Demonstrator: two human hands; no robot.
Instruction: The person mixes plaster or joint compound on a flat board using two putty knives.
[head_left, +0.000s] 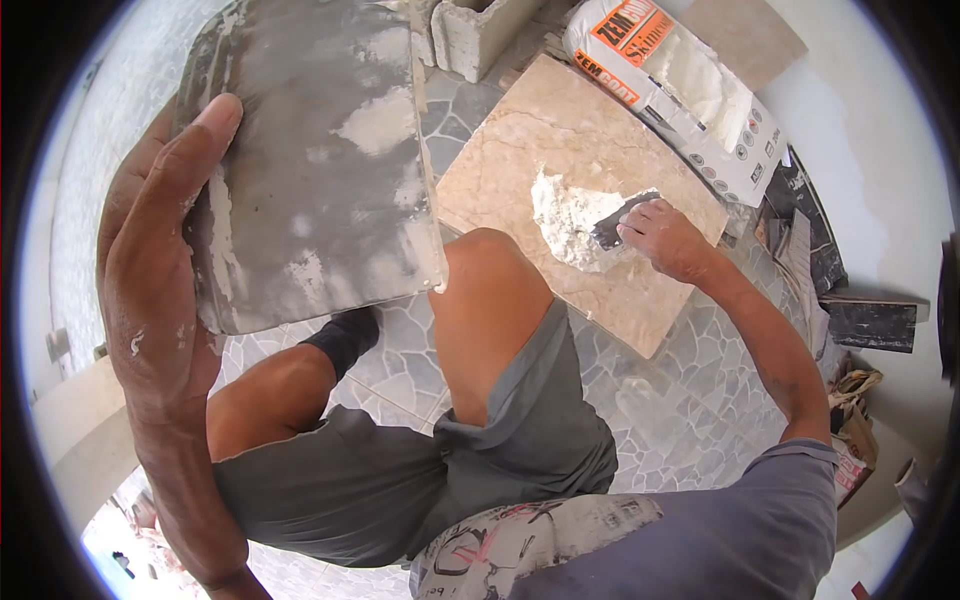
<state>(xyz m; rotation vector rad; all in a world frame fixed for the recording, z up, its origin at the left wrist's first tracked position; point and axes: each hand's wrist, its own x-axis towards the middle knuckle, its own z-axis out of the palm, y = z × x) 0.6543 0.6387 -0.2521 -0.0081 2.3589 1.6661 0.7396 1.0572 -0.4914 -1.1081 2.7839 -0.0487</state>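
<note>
My left hand (165, 250) grips the left edge of a grey tile (310, 170) smeared with white patches, its thumb lying over the near face. The tile is held up close to me, above my knee. My right hand (665, 238) is closed on a small dark flat scraper (615, 222), whose edge touches a heap of white paste (570, 215). That heap sits on a beige marble-look tile (520, 130) lying flat on the floor. Part of the scraper is hidden by my fingers.
An opened Skimcoat bag (690, 85) with white powder lies along the beige tile's far right edge. A concrete block (470, 35) stands at the back. Dark tile pieces (870, 325) lean by the right wall. The floor (660, 420) has a grey stone pattern.
</note>
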